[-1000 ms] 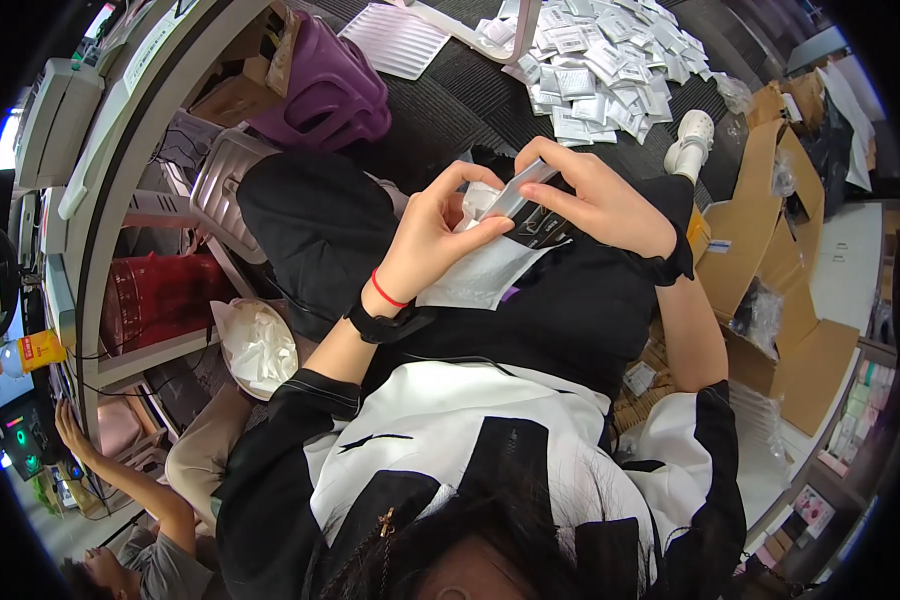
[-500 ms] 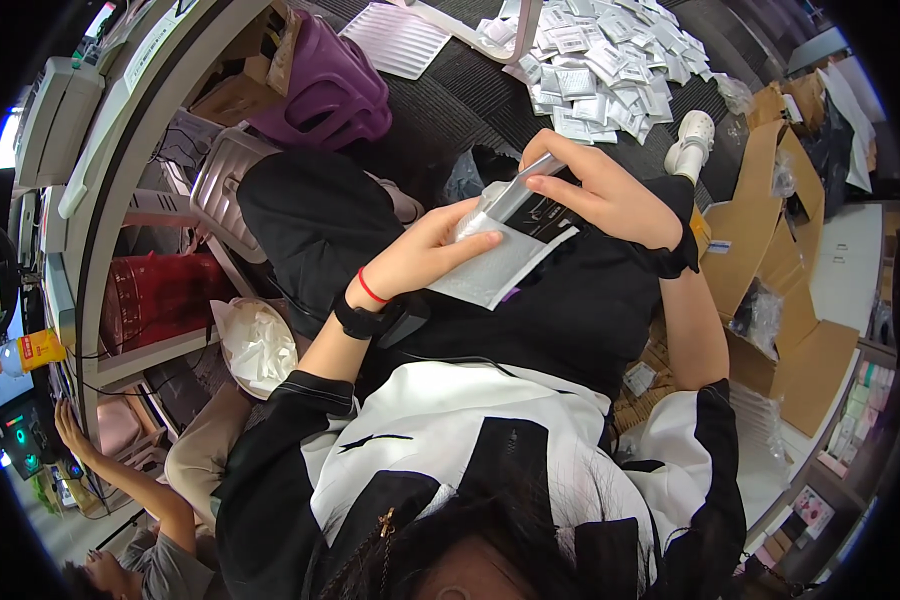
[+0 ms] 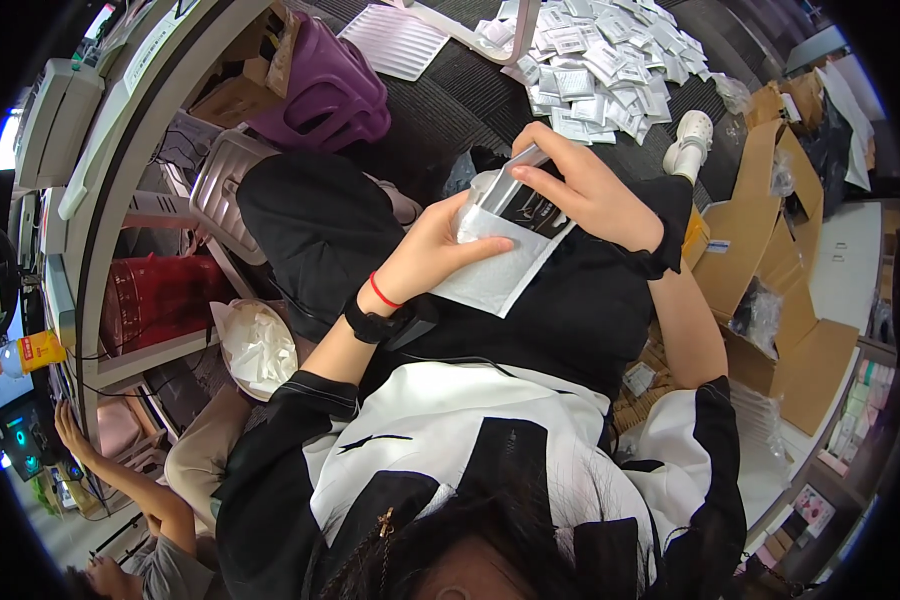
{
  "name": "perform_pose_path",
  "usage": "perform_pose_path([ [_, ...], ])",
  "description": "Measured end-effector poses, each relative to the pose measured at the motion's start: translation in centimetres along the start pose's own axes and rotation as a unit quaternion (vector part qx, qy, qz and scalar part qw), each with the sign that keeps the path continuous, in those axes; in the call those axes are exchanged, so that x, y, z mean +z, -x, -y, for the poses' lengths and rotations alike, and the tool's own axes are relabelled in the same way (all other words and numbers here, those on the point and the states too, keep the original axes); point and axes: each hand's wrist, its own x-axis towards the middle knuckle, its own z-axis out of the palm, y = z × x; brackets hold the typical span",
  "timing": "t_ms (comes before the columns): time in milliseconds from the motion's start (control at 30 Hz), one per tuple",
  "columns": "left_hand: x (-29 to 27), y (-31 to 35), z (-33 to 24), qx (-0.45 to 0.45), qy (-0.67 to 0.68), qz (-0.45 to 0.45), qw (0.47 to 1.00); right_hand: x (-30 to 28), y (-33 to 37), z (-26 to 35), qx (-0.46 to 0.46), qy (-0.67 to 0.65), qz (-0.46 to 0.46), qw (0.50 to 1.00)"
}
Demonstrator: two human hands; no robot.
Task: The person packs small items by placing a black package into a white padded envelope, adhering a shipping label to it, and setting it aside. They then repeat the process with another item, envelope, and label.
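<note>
Over my lap, a white padded mailer (image 3: 492,268) is held by my left hand (image 3: 428,248), with the thumb across its front and the fingers behind. A flat black package (image 3: 530,207) with light printing and a clear, shiny edge stands partly inside the mailer's mouth. Its upper end is pinched between the thumb and fingers of my right hand (image 3: 588,188). The package's lower part is hidden by the mailer.
A heap of white mailers (image 3: 605,70) lies on the dark floor ahead. Nearby is a purple plastic stool (image 3: 335,95). To the right stands an open cardboard box (image 3: 760,240). A bin of white strips (image 3: 260,345) sits at left, near another person's arm (image 3: 135,485).
My right hand has shifted slightly left, together with the black package's upper end. The mailer has turned a little in my left hand, which keeps its hold.
</note>
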Motion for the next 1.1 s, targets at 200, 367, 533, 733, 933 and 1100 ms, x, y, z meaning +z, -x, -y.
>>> perform_pose_path([
  [200,0.3,0.2,1.0,-0.013,0.003,-0.026,1.0,0.4,0.2,0.3,-0.073,0.096,-0.041,0.992],
  [367,0.1,0.1,0.8,-0.021,0.026,-0.064,0.997,-0.1,0.5,1.4,-0.073,0.077,-0.108,0.988],
  [533,0.0,-0.2,0.8,0.007,-0.014,-0.093,0.996,0.0,0.8,2.7,-0.082,0.102,-0.153,0.979],
  [733,0.1,0.0,0.3,0.041,-0.058,-0.105,0.992,0.5,1.6,2.8,-0.133,0.151,-0.16,0.966],
  [933,0.6,0.0,0.7,0.037,-0.11,-0.08,0.99,0.1,1.4,2.8,-0.058,0.085,-0.139,0.985],
  [1100,0.7,-0.5,-0.1,0.033,0.004,-0.062,0.998,-0.6,1.2,1.3,-0.004,-0.061,-0.15,0.987],
])
